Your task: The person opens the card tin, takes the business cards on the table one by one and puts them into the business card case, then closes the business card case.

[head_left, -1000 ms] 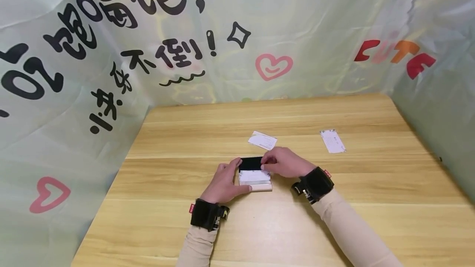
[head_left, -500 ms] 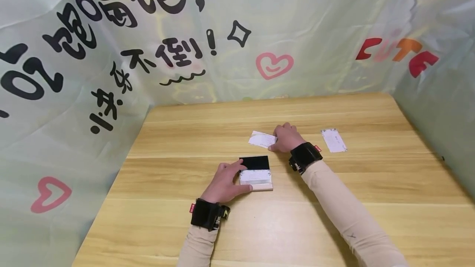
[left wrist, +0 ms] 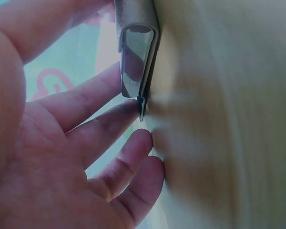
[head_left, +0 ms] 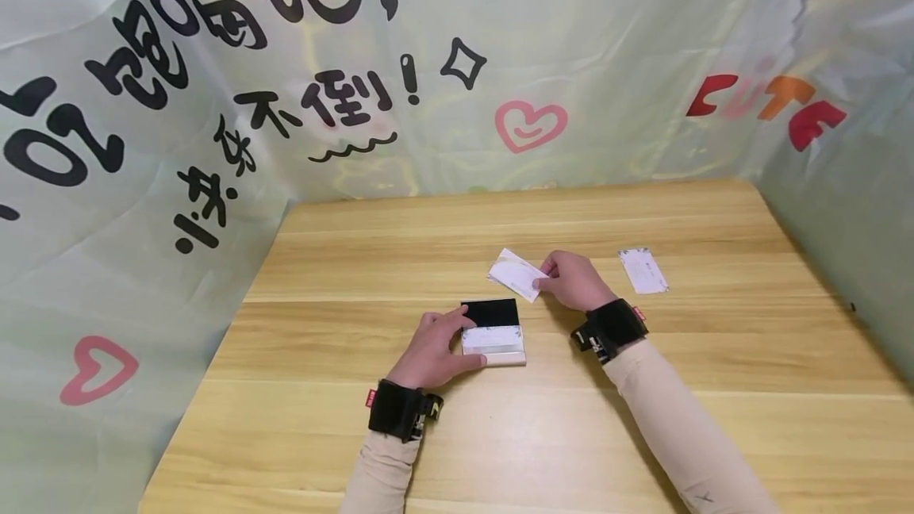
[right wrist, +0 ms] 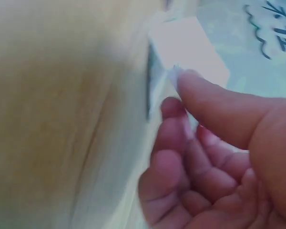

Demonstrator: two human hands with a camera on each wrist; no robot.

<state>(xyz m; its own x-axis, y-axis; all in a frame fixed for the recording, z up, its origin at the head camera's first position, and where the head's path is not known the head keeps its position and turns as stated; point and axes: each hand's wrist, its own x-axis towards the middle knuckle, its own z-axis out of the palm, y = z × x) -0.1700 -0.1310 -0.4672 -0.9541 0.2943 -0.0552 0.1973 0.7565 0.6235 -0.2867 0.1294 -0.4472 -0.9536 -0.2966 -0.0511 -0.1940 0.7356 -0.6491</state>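
Observation:
An open business card case (head_left: 493, 358) lies on the table, its black-lined lid (head_left: 491, 312) folded back to the far side. A white card (head_left: 493, 337) rests inside it. My left hand (head_left: 431, 353) holds the case from its left side, thumb on the near edge and index finger by the lid; the left wrist view shows the case's end (left wrist: 137, 62) between thumb and fingers. Farther back, my right hand (head_left: 577, 280) pinches a white business card (head_left: 516, 273) by its right end. That card (right wrist: 190, 45) is tilted up off the table in the right wrist view.
Another white business card (head_left: 643, 270) lies flat to the right of my right hand. The wooden table (head_left: 343, 260) is bounded at the back and sides by a printed cloth (head_left: 607, 62).
My right hand went from the case to the card behind it, pinched it and drew it up and slightly nearer. The left hand has stayed on the case.

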